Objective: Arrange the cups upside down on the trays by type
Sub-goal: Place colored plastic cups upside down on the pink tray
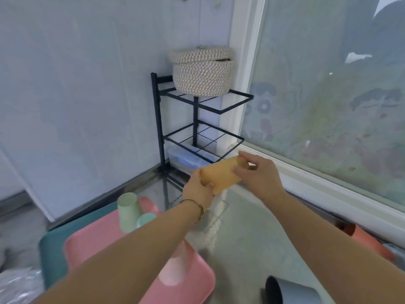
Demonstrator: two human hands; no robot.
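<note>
Beyond pink tray (92,249): left hand (197,188) and right hand (259,179) are gripping 1 orange cup (219,175); 2 green cups (128,208) sitting on it, grey cup (291,292) waiting beside it

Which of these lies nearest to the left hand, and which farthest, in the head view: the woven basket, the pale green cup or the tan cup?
1. tan cup: gripped by the left hand itself, in front of the black rack.
2. pale green cup: lower left, on the pink tray.
3. woven basket: high up, on the rack's top shelf.
</note>
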